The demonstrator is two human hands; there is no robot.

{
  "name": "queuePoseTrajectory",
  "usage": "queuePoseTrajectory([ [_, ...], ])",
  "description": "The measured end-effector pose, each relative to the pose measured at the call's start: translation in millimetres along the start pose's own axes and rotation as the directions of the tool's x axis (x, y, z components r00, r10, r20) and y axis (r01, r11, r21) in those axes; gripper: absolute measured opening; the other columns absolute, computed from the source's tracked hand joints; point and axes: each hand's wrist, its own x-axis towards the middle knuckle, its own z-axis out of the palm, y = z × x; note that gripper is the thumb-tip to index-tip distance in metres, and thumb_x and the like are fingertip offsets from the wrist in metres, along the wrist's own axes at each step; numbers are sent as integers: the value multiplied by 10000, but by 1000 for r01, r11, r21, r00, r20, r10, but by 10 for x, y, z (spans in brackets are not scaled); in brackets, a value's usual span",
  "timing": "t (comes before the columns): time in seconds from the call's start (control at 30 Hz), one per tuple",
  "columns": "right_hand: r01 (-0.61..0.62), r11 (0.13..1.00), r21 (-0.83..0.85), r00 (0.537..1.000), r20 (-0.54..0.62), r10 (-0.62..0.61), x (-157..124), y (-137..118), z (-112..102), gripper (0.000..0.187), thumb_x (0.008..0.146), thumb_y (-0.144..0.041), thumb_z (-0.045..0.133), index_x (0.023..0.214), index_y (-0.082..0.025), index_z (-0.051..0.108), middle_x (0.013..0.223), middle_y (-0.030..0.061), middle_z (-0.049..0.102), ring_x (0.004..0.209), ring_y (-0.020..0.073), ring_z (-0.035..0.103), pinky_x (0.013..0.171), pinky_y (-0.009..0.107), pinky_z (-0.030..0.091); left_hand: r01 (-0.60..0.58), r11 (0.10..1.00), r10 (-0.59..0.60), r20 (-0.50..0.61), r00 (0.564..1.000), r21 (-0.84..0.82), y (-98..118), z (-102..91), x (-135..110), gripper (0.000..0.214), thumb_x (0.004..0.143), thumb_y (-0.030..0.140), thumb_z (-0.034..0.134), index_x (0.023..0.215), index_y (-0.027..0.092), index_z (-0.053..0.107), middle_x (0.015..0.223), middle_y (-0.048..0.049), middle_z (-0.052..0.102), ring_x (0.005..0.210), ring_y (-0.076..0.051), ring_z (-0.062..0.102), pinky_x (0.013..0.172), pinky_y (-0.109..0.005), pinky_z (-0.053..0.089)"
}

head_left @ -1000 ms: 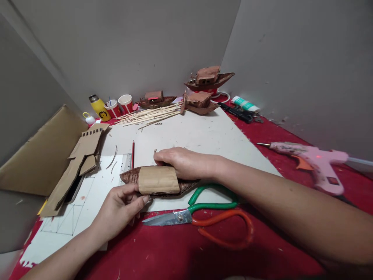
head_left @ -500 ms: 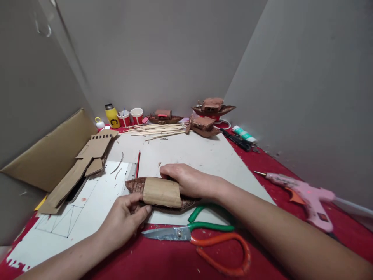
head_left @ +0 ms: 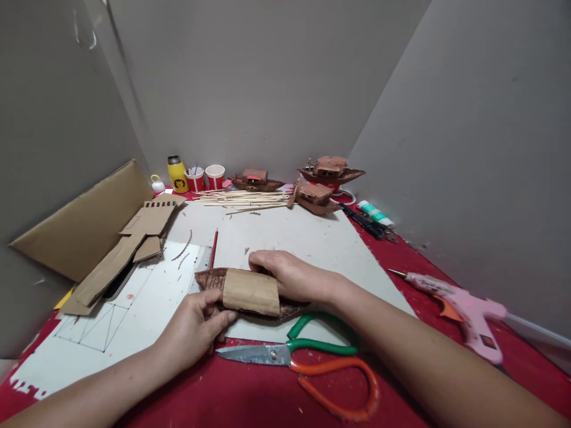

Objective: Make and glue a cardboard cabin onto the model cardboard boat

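Observation:
A small brown model boat (head_left: 212,282) lies at the near edge of the white board, with a curved tan cardboard roof (head_left: 250,292) over its middle. My left hand (head_left: 200,321) grips the boat's near left side, thumb along the hull and fingers at the roof's left edge. Behind the boat, my right hand (head_left: 289,274) is closed around the far side, at the right part of the roof; some of its fingertips are hidden. Just in front lie scissors (head_left: 272,355) with one green and one orange handle.
A pink glue gun (head_left: 468,309) lies at right. Cardboard pieces (head_left: 143,221) and a red pencil (head_left: 215,249) are at left. At the back are wooden sticks (head_left: 241,199), a yellow bottle (head_left: 177,175), paper cups (head_left: 215,177) and finished model boats (head_left: 332,170).
The view has shifted slightly, so most things appear a little to the right. Both hands keep the same hold on the model boat.

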Motion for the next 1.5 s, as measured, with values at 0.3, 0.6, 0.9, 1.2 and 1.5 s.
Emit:
queuePoseTrajectory([
  [0.3, -48, 997, 62, 999, -9, 49, 12, 30, 19, 264, 742, -51, 545, 970, -183, 549, 832, 8, 612, 730, 149, 525, 658, 253, 387, 2, 1000, -2, -5, 1000, -30, -3, -6, 4, 198, 816, 333, 633, 918, 170, 681, 504, 54, 559, 384, -96, 412, 403, -208, 325],
  [0.6, -65, 996, 63, 998, -23, 66, 17, 57, 70, 239, 740, -64, 544, 949, -181, 558, 805, 6, 611, 704, 145, 522, 636, 250, 386, -91, 995, 88, -53, 995, -49, -18, -15, 6, 168, 829, 326, 620, 828, 165, 666, 513, 41, 567, 413, -96, 444, 424, -206, 343],
  [0.9, -150, 983, 106, 979, -126, 163, 37, 10, 158, 290, 760, -77, 541, 1021, -200, 521, 787, -9, 609, 692, 147, 538, 623, 245, 388, -94, 992, 90, -48, 995, -88, -63, -130, 81, 278, 870, 364, 591, 1057, 162, 631, 521, 48, 576, 384, -87, 457, 409, -198, 356],
  [1.2, -201, 978, 57, 954, -215, 209, 66, -48, 287, 314, 723, -26, 521, 974, -212, 489, 734, -18, 604, 664, 147, 533, 591, 234, 328, -57, 998, 55, 72, 996, 32, -32, -378, 176, 189, 865, 336, 586, 960, 174, 611, 511, 72, 522, 350, -61, 391, 359, -163, 283],
  [1.5, -208, 977, -38, 959, -204, 196, 46, -129, 253, 293, 723, -42, 552, 958, -212, 507, 775, 7, 606, 682, 154, 503, 601, 241, 295, -52, 999, 53, 82, 995, -15, -43, -378, 190, 232, 838, 325, 625, 985, 149, 594, 481, 71, 521, 350, -64, 405, 346, -166, 333],
])
